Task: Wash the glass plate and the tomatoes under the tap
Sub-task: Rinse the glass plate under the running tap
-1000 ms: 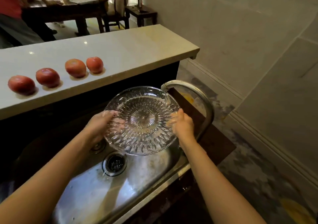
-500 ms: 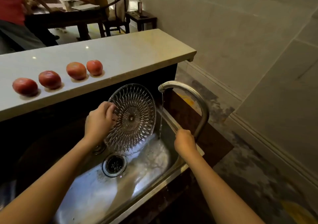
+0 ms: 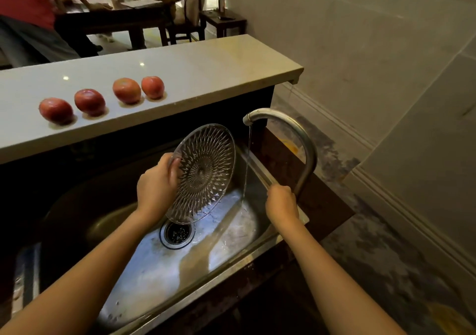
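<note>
The left hand (image 3: 157,188) grips the left rim of the plate (image 3: 206,172), tilted over the sink (image 3: 154,270) beside the tap (image 3: 304,141) stream; the right hand (image 3: 282,203) curls at the tap's foot, fingers hidden, grip unclear; four tomatoes (image 3: 126,90) line the table (image 3: 206,61).

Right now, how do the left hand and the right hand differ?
The left hand grips the rim of the glass plate, which is tilted on edge over the sink; the right hand curls round the foot of the tap. The left hand is left of the water stream, the right hand right of it. Both show their backs to the camera.
</note>
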Demonstrator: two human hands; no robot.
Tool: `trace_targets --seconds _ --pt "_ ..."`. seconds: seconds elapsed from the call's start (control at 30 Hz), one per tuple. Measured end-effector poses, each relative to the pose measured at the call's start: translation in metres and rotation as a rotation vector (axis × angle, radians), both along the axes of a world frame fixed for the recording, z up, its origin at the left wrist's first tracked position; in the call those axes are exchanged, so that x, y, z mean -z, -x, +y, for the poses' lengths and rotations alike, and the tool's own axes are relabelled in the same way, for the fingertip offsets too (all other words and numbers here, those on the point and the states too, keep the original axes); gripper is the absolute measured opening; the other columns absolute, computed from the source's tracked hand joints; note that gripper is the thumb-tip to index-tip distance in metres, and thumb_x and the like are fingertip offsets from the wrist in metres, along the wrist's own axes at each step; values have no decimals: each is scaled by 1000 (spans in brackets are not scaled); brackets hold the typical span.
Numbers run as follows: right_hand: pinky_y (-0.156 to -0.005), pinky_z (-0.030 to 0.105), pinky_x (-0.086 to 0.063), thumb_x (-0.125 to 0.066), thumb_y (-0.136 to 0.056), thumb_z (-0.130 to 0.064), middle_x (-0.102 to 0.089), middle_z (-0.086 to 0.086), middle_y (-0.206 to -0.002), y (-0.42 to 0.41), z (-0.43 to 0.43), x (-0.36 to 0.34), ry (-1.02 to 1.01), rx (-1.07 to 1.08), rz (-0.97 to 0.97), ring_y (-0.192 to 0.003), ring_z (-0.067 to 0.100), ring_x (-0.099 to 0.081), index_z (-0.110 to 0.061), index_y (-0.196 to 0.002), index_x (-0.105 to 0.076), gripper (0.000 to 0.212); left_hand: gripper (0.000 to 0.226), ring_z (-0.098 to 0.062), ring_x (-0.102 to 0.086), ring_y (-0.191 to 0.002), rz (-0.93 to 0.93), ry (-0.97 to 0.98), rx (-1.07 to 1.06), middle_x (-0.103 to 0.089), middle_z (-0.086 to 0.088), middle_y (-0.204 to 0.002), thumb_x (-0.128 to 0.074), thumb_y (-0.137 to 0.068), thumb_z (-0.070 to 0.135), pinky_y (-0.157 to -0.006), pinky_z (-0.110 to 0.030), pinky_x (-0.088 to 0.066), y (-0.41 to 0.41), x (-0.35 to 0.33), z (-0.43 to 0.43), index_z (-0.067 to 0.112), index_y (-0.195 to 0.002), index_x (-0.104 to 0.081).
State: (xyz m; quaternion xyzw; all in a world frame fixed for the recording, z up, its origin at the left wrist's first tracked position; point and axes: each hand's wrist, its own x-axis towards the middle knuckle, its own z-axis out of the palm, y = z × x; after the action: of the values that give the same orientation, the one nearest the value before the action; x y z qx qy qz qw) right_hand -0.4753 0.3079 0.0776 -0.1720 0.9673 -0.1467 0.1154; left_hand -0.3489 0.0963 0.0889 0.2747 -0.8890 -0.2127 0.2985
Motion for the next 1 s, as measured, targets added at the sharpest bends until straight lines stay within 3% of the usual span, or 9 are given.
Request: trace_targets --seconds 0.27,0.43,0.5,0.63,0.7,0.77,0.83,0.93,1.0 --pt "-88 43 -53 -46 -92 -3 -66 19 -105 -2 8 -2 104 33 -118 -99 33 -63 -1 -105 -65 23 26 -27 -67 -65 25 -78 -25 -71 -10 -77 -42 -97 27 -62 -49 -54 -18 8 4 11 -111 -57" --pt "-89 38 -47 -45 -96 -12 -61 13 -123 -20 -13 -15 93 -102 101 -112 30 -58 -10 -125 -54 31 26 -25 -68 -66 40 -89 -35 -72 -8 -79 -43 -97 27 -62 -47 -56 -37 6 1 12 -112 -58" --pt "-91 37 -45 -46 -96 -20 -54 10 -134 -28 -34 -16 189 -203 109 -118 29 -55 -13 -134 -45 38 25 -18 -68 -66 67 -125 -37 -71 -2 -79 -44 -96 26 -64 -41 -57 -49 3 -4 14 -112 -59" --pt "-98 44 -41 -40 -97 -35 -38 14 -146 -32 -80 -12 287 -268 -70 -128 34 -43 -10 -146 -20 59 17 -5 -68 -60 192 -353 -51 -69 0 -75 -47 -95 20 -60 -18 -56 -85 -11 -19 19 -105 -61" --pt "-97 46 -42 -34 -98 -38 -43 19 -140 -36 -103 -8 286 -303 -117 -124 38 -45 -7 -143 -22 57 16 -9 -68 -57 301 -572 -88 -69 -7 -74 -47 -95 14 -55 -18 -56 -110 -19 -27 17 -98 -62" --pt "-83 43 -46 -30 -99 -38 -56 21 -123 -47 -126 -4 310 -364 -172 -109 39 -54 -7 -133 -34 46 17 -15 -67 -51 389 -767 -166 -70 -8 -67 -46 -96 13 -49 -23 -56 -138 -26 -33 16 -94 -63" --pt "-70 37 -45 -31 -99 -34 -62 18 -105 -66 -150 -2 368 -437 -232 -92 34 -59 -9 -116 -45 33 16 -19 -67 -51 405 -862 -282 -70 -10 -68 -47 -95 17 -49 -28 -56 -171 -27 -39 12 -98 -62" --pt "-68 43 -48 -37 -97 -26 -62 15 -85 -103 -184 3 481 -545 -359 -79 32 -60 -5 -98 -54 27 21 -31 -66 -66 404 -941 -493 -68 -20 -89 -52 -94 20 -63 -45 -56 -223 -17 -49 7 -108 -61" --pt "-67 45 -47 -41 -97 -23 -61 25 -86 -130 -203 9 529 -583 -433 -79 39 -58 6 -98 -57 33 21 -24 -64 -64 422 -971 -633 -63 -21 -91 -55 -92 15 -61 -41 -57 -255 -6 -52 1 -107 -59"
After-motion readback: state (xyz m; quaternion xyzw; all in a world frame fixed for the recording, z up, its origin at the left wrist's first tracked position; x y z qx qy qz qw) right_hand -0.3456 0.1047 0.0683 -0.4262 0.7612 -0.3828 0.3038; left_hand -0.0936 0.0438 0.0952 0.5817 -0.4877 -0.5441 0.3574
